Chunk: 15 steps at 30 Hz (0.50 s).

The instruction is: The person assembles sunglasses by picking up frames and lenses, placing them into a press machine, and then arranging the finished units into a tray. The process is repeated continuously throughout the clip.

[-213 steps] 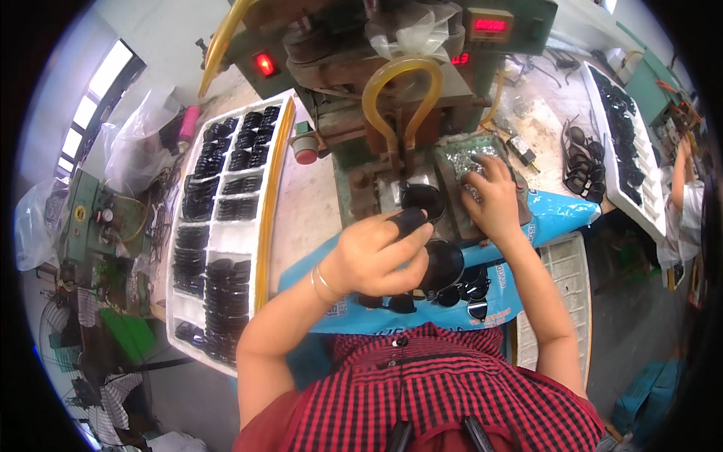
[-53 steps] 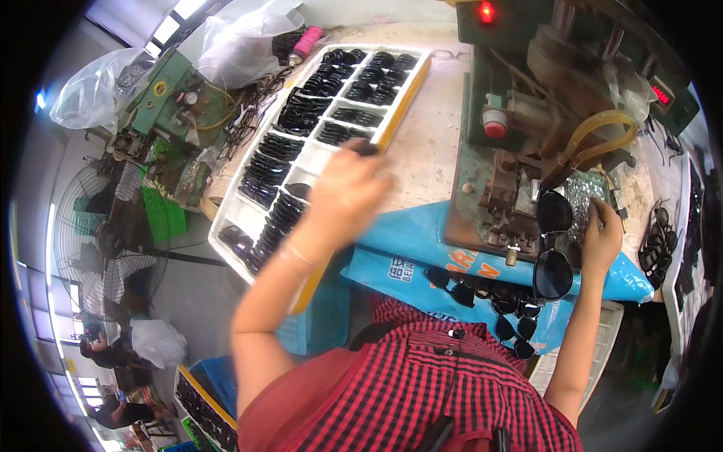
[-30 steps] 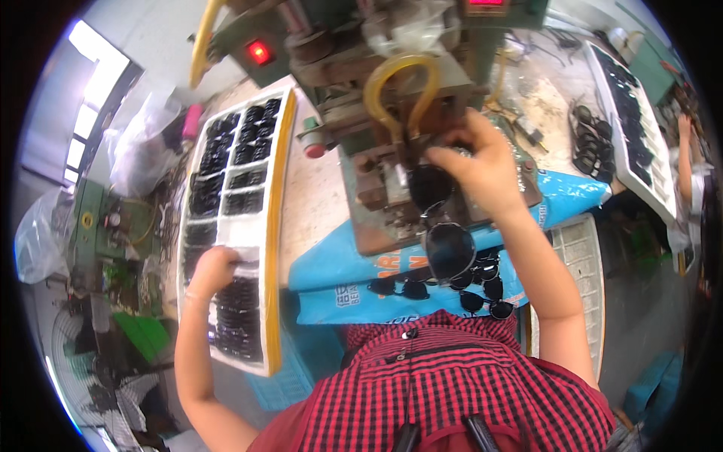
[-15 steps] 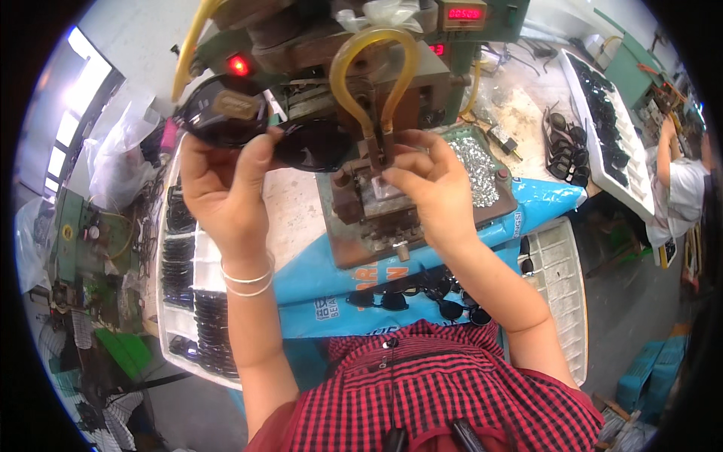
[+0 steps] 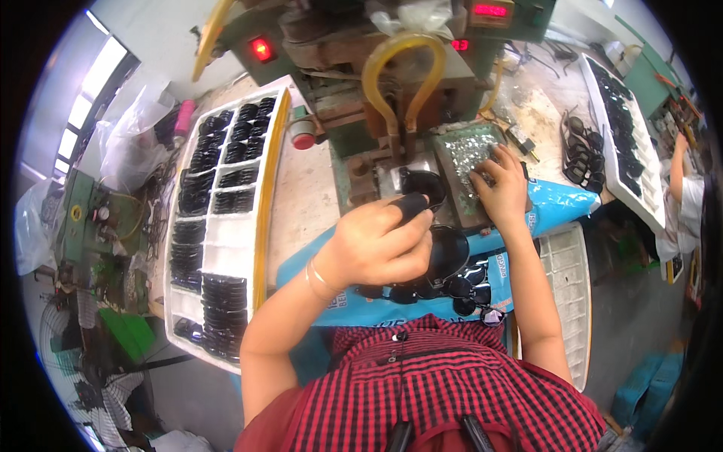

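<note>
My left hand (image 5: pixel 384 245) is closed on a pair of dark sunglasses (image 5: pixel 450 256), held low in front of the press (image 5: pixel 429 90). One lens hangs below my fingers; the other reaches up over the press's metal bed. A thin bracelet circles my left wrist. Over a tray of small silver metal pieces (image 5: pixel 468 160), my right hand (image 5: pixel 503 192) has its fingertips down among the bits, thumb and fingers apart. Whether a piece sits between them is too small to tell. A looped yellow tube (image 5: pixel 374 71) hangs from the press above the bed.
A white tray (image 5: pixel 230 233) of stacked dark lenses stands at left, beside a red push button (image 5: pixel 303 140). Several sunglasses (image 5: pixel 467 290) lie on the blue plastic sheet (image 5: pixel 301 273) by my lap. More glasses (image 5: pixel 581 154) and another white tray (image 5: pixel 640 188) are at right, near another person (image 5: pixel 681 200).
My left hand has brought the sunglasses right and down from the upper left, uncovering the lens tray. My right hand has left the press bed and moved right to the silver pieces.
</note>
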Motion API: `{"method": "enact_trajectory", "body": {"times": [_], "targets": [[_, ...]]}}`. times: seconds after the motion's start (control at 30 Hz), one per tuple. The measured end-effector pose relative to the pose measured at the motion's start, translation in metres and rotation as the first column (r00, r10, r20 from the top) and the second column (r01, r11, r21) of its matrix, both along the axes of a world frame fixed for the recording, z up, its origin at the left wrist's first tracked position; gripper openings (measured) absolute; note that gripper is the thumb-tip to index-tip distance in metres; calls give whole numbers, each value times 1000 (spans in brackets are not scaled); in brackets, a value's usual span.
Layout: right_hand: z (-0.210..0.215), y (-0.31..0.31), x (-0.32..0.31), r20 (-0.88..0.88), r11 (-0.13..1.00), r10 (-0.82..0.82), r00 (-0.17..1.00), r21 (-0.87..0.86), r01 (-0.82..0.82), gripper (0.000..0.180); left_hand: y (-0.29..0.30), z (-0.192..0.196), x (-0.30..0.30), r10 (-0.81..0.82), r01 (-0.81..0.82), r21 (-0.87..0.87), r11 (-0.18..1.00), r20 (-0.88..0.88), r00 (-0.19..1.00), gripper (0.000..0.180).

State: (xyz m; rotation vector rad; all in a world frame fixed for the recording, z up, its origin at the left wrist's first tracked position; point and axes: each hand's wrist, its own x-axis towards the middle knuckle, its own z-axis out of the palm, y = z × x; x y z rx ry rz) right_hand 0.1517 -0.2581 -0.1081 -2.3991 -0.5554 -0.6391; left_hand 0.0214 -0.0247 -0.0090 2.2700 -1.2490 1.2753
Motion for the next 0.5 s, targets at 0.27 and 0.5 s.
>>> {"method": "enact_trajectory", "body": {"times": [0.27, 0.5], "targets": [[-8, -19, 15, 8, 997, 34, 999, 67, -34, 17, -6, -18, 4, 37, -34, -86, 996, 34, 999, 16], [-1, -13, 10, -169, 952, 76, 983, 305, -21, 18, 83, -2, -84, 563, -561, 77, 824, -216, 798, 13]]}}
